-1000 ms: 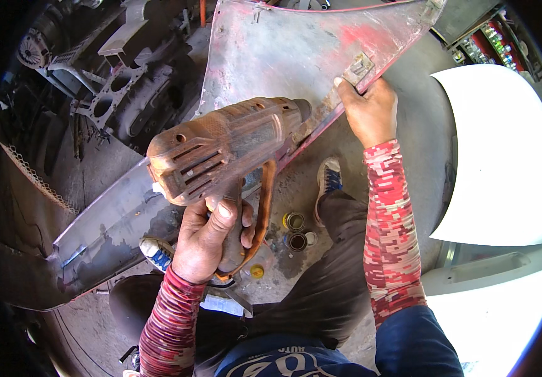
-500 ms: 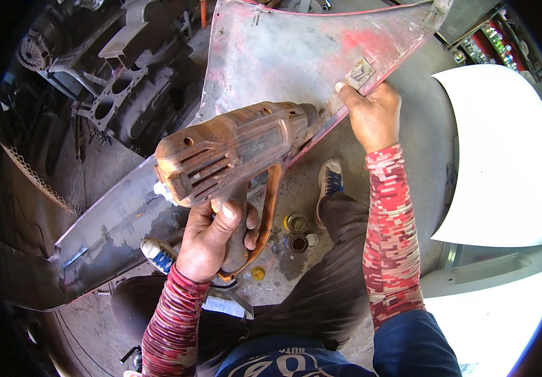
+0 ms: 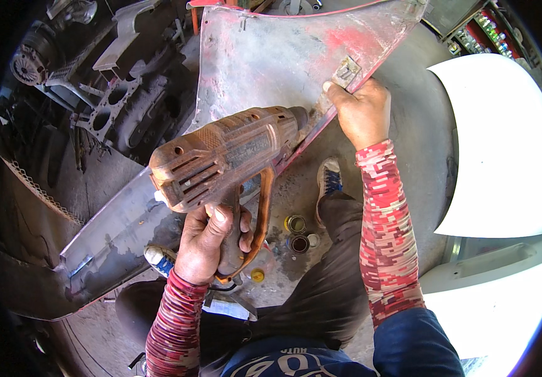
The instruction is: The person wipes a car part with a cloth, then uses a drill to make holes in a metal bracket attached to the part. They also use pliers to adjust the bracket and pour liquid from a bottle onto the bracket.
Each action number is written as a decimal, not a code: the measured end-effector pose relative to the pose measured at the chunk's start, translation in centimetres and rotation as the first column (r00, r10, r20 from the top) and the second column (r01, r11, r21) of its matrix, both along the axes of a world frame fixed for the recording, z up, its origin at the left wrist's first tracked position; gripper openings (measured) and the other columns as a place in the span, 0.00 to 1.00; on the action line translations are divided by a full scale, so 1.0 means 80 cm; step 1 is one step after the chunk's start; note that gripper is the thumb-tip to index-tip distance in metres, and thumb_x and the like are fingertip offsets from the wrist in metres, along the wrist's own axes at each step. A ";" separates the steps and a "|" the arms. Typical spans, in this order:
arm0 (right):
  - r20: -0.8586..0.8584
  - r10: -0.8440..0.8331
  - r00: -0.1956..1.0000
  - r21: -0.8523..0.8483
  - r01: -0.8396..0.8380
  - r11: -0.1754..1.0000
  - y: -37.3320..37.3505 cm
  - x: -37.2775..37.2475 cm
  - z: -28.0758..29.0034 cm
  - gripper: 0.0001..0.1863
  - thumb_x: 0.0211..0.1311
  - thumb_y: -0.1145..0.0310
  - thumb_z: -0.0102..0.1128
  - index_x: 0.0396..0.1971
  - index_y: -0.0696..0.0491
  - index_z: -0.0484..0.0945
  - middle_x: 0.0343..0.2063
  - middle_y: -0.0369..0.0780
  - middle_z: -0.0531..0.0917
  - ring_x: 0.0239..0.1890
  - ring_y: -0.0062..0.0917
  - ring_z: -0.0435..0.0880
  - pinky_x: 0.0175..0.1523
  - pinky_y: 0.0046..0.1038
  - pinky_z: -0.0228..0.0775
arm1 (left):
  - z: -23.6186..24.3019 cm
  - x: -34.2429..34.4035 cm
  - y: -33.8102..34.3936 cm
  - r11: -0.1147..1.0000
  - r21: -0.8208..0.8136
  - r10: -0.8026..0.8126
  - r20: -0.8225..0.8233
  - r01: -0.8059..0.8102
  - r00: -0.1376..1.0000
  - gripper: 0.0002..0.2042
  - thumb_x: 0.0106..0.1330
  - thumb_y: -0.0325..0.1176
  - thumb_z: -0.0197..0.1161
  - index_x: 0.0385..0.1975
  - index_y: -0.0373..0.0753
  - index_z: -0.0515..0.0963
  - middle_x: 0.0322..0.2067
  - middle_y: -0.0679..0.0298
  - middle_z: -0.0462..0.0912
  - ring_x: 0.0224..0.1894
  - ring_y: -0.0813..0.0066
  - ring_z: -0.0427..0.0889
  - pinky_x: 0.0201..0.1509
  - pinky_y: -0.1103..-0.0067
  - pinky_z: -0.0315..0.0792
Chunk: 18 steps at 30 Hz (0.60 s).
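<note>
A dusty brown-orange heat gun (image 3: 227, 154) fills the middle of the view, its nozzle pointing up and right at the panel's edge. My left hand (image 3: 205, 242) is closed round its handle, thumb on top. The large curved body panel (image 3: 265, 60), grey with worn red paint, slants from the upper right down to the lower left. Near a small metal bracket (image 3: 346, 71) on it, my right hand (image 3: 362, 110) grips the panel's right edge, thumb on the inner face and fingers out of sight behind. The nozzle sits close to that edge; whether it touches is unclear.
White panels (image 3: 500, 144) stand at the right. Dark metal engine parts (image 3: 120, 103) crowd the upper left. Open cans (image 3: 297, 243) and a yellow lid (image 3: 257, 275) lie on the floor between my feet. Bottles line a shelf (image 3: 494, 31) at the upper right.
The heat gun has shifted slightly left with my left hand. The panel's upper part and my right hand have also moved a little left in view. Both grips are unchanged.
</note>
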State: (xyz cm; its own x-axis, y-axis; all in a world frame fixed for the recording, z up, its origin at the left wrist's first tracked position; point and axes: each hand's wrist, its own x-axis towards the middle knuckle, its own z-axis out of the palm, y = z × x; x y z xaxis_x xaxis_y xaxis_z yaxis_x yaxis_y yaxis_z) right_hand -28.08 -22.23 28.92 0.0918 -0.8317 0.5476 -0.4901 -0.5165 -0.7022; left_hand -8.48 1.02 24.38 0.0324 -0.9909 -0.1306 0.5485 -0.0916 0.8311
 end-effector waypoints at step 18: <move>-0.029 -0.012 0.999 0.012 0.012 1.000 -0.002 -0.002 0.001 0.10 0.54 0.66 0.69 0.26 0.59 0.83 0.24 0.52 0.84 0.28 0.47 0.86 0.35 0.38 0.76 | -0.001 -0.002 -0.001 1.000 -0.001 0.008 -0.015 -0.008 1.000 0.34 0.70 0.57 0.64 0.63 0.34 0.68 0.33 0.57 0.77 0.27 0.68 0.79 0.33 0.76 0.75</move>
State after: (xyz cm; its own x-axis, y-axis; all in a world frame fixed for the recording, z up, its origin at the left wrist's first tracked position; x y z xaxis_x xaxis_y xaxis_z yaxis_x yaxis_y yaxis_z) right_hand -28.25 -22.38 29.01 0.0974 -0.8395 0.5345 -0.5166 -0.5017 -0.6938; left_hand -8.60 0.96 24.31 0.0380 -0.9908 -0.1298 0.5612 -0.0863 0.8232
